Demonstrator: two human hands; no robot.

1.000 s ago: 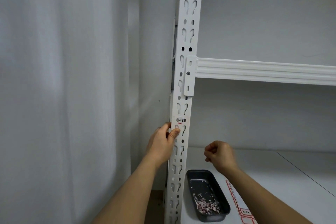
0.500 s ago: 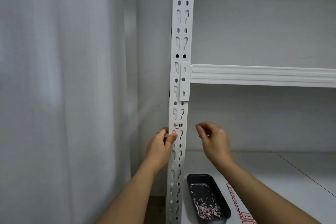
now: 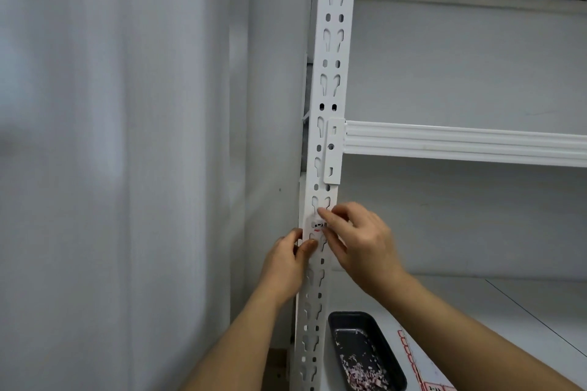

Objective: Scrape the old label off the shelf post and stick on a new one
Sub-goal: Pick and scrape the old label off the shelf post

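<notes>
**Both hands at the label on the post**

Head view: left hand (image 3: 286, 259) grips the white shelf post (image 3: 330, 73), thumb on its face just below the label (image 3: 318, 225). Right hand (image 3: 359, 238) has curled fingertips on the label's right edge. A dark tray (image 3: 390, 362) of scrapings sits on the shelf (image 3: 508, 311) beside a sticker sheet (image 3: 413, 359).

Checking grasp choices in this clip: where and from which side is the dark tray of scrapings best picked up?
Grip the dark rectangular metal tray by its long right rim, coming from the right and above. The white slotted shelf post crowds its left side, and its raised rim offers a pinch edge. Keep it level, since the label scrapings lie loose.
</notes>
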